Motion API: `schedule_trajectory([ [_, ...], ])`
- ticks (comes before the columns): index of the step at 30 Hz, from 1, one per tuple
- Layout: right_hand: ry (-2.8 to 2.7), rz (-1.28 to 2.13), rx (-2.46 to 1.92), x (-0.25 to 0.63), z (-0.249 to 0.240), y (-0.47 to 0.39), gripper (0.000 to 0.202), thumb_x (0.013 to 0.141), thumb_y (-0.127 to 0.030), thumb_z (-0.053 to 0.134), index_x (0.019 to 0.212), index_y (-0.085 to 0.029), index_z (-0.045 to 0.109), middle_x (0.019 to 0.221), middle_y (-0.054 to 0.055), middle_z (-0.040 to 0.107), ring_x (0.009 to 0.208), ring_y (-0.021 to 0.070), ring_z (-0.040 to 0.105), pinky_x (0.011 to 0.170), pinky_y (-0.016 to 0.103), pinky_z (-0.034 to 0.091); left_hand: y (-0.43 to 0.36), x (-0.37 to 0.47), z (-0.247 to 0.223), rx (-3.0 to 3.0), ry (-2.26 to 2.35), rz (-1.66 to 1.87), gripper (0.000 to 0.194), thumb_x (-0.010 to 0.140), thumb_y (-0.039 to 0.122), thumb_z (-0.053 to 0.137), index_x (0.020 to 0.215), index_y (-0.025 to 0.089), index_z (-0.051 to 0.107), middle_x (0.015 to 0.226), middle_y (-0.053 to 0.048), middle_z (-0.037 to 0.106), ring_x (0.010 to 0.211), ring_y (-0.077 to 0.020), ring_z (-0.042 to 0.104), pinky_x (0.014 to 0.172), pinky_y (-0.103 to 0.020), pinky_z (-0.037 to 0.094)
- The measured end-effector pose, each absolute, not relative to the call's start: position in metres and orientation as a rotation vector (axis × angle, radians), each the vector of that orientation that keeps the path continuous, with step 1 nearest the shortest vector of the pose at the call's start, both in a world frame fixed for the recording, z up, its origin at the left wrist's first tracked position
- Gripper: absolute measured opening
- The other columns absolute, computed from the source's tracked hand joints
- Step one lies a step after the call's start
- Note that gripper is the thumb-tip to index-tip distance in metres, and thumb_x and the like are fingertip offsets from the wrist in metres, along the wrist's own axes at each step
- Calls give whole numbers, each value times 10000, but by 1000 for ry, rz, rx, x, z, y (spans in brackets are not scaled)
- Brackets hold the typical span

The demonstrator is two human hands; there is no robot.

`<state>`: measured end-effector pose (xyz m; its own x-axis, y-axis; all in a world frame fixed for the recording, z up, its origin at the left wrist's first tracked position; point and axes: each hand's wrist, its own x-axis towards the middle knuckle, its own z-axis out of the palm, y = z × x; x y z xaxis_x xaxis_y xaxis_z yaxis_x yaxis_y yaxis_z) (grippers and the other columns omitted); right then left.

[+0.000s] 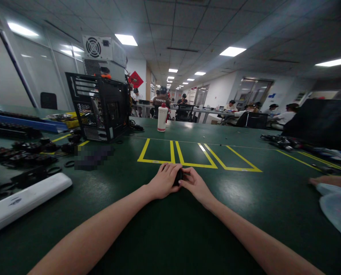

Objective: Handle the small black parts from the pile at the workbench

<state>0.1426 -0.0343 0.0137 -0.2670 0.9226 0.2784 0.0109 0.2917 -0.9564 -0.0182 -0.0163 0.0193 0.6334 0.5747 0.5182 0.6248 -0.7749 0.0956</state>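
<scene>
The person's left hand (164, 180) curls over a small black object (178, 177), fingers bent across its top and thumb low against its near side. The right hand (195, 186) meets it from the other side, thumb and fingertips pinching its edge, so both hands grasp it at once. The object sits between the two palms, just above the green tabletop (147, 244) or touching it; which of the two cannot be told, and the fingers hide most of its shape.

Both forearms reach forward from the lower corners and slant inward to form a wedge, the left forearm (101, 229) and the right forearm (253, 236) both bare. The wrists are low, near the tabletop, and the backs of the hands face mostly upward.

Just beyond the hands lie three yellow tape outlines (213, 166), with a white bottle (162, 119) standing farther on. Well to the left of the left hand are a long white case (29, 202) and, farther off, an open black computer case (101, 107). Another person's hand (332, 182) rests well to the right of the right hand.
</scene>
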Motion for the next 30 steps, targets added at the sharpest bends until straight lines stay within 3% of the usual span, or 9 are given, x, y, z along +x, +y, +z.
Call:
schedule_trajectory([
  [6,-1537,1100,-889,141,14,-32,231,693,-276,577,901,-204,507,948,21,561,916,169,549,854,352,415,-16,-17,20,-2761,-1013,-832,656,709,326,555,1238,178,198,1196,-108,400,1102,-248,378,953,-430,236],
  [10,-1514,1114,-953,144,15,-30,275,688,-286,581,938,-199,507,991,37,558,938,180,545,866,371,412,-15,-17,19,-2762,-1002,-837,641,714,321,553,1234,175,207,1202,-108,395,1103,-241,374,956,-424,234],
  [17,-1554,1223,-827,149,13,-30,312,654,-199,612,934,-212,474,1000,21,544,965,177,533,858,363,420,-16,-17,19,-2767,-1008,-836,651,705,297,558,1239,179,204,1191,-101,404,1093,-240,381,952,-427,236],
  [25,-1588,1024,-908,144,11,-31,183,688,-232,580,846,-212,491,891,2,531,916,162,535,824,335,436,-15,-16,20,-2781,-1020,-843,637,714,301,552,1239,178,213,1193,-96,402,1103,-235,372,958,-419,234],
  [30,-1604,1021,-957,144,15,-30,306,694,-213,563,987,-220,476,1035,32,515,956,163,520,865,348,414,-15,-14,20,-2768,-1024,-853,650,699,289,566,1235,175,218,1181,-94,413,1088,-231,382,960,-413,239],
])
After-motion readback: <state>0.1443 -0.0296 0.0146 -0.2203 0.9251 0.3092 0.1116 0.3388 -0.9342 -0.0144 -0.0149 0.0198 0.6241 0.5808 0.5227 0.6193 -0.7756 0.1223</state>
